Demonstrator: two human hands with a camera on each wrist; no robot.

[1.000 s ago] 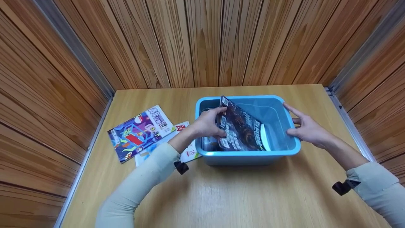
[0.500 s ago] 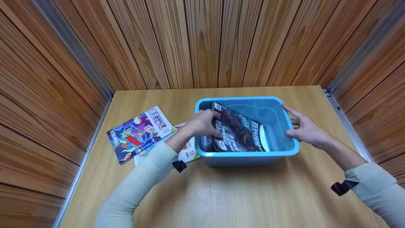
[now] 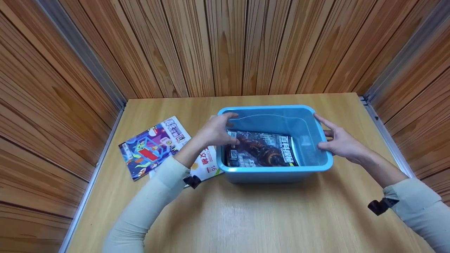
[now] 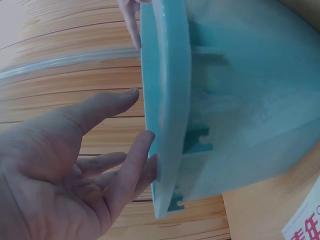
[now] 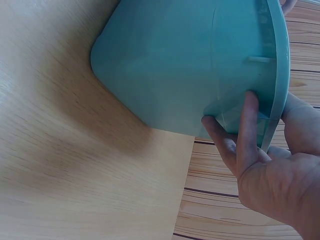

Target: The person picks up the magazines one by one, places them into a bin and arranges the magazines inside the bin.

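Dropped flat into the blue bin point(image 3: 318, 165), magazine point(image 3: 262, 153); left hand point(image 3: 214, 131) released, right hand point(image 3: 342, 144) grasping rim.

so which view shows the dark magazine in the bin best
The head view: the dark magazine lies flat on the floor of the blue bin, cover up. Both wrist views show only the bin's outer wall and rim, none of the magazine.

One blue plastic bin point(image 3: 274, 172) sits on one wooden worktop point(image 3: 246, 218). Three magazines show: one dark magazine point(image 3: 262, 154) inside the bin, and two magazines point(image 3: 151, 147) lying overlapped beside it. Two hands are in view.
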